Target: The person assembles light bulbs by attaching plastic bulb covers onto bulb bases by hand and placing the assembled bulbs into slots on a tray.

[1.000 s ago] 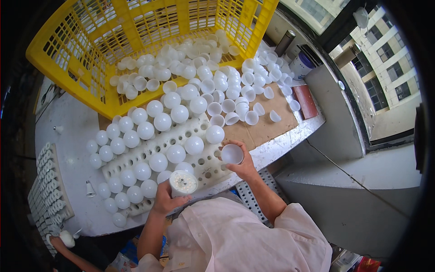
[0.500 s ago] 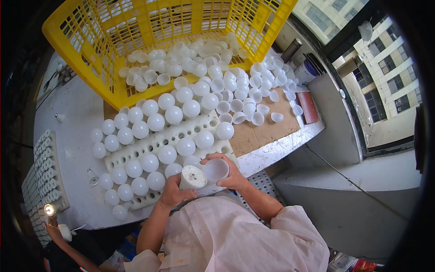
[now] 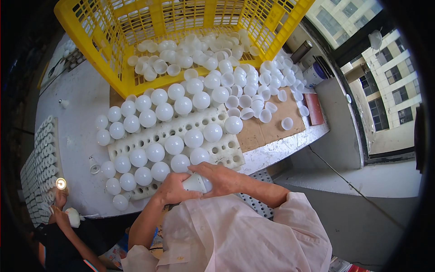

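Close to my body, over the table's front edge, my left hand [image 3: 175,187] is closed round the white bulb base [image 3: 194,183]. My right hand [image 3: 221,179] wraps a white dome cover [image 3: 207,183], mostly hidden by the fingers, and holds it against the base's wide end. Whether the cover is fully seated cannot be seen. Just beyond my hands, a white foam rack [image 3: 168,134] with rows of holes carries several round-topped white bulbs [image 3: 174,145]. Another double row of bulbs [image 3: 182,105] stands along its far side.
A yellow plastic crate [image 3: 97,54] lies behind, with loose dome covers [image 3: 181,54] spilling onto brown cardboard [image 3: 276,131]. A dark red block [image 3: 313,109] sits at the table's right edge. At lower left, another person's hand [image 3: 60,199] is by a lit bulb [image 3: 60,183], near racked bulb bases [image 3: 49,154].
My hands have brought the cover and base together; before, they were side by side with the base's round face and the cover's hollow showing. The view has shifted slightly.
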`<action>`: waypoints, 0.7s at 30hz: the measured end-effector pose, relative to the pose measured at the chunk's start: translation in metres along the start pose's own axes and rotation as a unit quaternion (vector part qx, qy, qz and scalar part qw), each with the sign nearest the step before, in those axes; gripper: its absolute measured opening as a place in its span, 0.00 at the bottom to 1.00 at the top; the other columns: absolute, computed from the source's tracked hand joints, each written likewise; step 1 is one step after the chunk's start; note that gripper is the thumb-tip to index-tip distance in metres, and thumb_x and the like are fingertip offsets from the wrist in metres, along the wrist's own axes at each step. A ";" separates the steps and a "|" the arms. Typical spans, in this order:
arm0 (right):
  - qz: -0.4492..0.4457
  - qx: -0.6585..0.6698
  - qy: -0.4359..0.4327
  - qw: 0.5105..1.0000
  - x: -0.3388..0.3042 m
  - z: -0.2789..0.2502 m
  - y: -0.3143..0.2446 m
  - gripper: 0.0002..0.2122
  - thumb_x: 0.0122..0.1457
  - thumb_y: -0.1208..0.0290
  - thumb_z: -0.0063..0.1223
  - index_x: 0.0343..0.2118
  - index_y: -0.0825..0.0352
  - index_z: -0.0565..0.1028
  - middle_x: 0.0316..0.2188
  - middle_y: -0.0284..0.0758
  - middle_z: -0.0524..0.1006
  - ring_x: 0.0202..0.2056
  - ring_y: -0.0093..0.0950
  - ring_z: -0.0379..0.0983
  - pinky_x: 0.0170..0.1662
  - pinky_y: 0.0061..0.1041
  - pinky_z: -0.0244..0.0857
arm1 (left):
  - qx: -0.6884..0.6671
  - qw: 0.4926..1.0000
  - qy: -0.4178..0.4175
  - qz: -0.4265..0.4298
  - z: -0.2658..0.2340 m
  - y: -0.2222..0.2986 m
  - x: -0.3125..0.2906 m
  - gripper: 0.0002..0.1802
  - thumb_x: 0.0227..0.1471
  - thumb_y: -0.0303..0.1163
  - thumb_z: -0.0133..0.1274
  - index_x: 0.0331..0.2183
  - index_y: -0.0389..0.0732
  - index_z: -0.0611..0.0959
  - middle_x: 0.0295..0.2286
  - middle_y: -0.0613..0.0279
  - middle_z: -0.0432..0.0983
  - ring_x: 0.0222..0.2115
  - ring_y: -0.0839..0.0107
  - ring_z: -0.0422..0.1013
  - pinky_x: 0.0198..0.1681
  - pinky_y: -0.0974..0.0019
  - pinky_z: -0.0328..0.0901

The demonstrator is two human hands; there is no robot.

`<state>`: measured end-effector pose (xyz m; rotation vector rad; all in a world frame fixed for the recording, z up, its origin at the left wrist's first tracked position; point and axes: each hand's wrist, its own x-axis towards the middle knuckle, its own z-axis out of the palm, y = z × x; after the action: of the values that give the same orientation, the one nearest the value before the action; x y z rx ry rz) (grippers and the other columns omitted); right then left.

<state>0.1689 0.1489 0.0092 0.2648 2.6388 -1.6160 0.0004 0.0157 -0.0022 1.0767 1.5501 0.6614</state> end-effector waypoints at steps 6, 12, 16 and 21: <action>-0.180 -0.015 0.091 0.979 0.009 0.015 0.017 0.28 0.37 0.72 0.66 0.45 0.65 0.68 0.40 0.40 0.68 0.42 0.38 0.66 0.43 0.34 0.65 | -0.049 0.998 0.023 0.044 0.008 -0.001 0.000 0.27 0.30 0.39 0.67 0.34 0.33 0.81 0.29 0.55 0.79 0.31 0.73 0.74 0.36 0.67 0.68; -0.203 0.008 0.118 0.972 0.000 0.027 0.025 0.24 0.35 0.75 0.64 0.39 0.65 0.70 0.36 0.38 0.68 0.40 0.37 0.65 0.42 0.33 0.64 | -0.007 0.999 -0.007 0.033 0.018 -0.010 0.000 0.26 0.31 0.40 0.66 0.33 0.32 0.81 0.28 0.53 0.78 0.30 0.70 0.74 0.35 0.67 0.67; -0.138 0.061 0.139 0.979 -0.009 0.030 0.021 0.25 0.35 0.76 0.65 0.39 0.65 0.66 0.38 0.39 0.66 0.41 0.38 0.65 0.44 0.31 0.62 | 0.006 0.998 -0.055 -0.011 0.012 -0.006 0.004 0.29 0.32 0.41 0.67 0.35 0.31 0.80 0.28 0.52 0.78 0.30 0.65 0.75 0.34 0.66 0.68; -0.001 -0.060 0.366 0.929 -0.036 -0.008 0.059 0.28 0.35 0.78 0.68 0.40 0.64 0.63 0.39 0.40 0.67 0.42 0.36 0.66 0.45 0.31 0.62 | -0.034 0.970 0.235 0.050 -0.030 -0.024 -0.057 0.25 0.42 0.28 0.61 0.44 0.32 0.74 0.36 0.52 0.78 0.34 0.65 0.75 0.33 0.70 0.68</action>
<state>0.2149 0.1780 -0.0347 1.0428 3.2232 -1.5624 -0.0348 -0.0413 0.0109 0.9947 1.8645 1.0905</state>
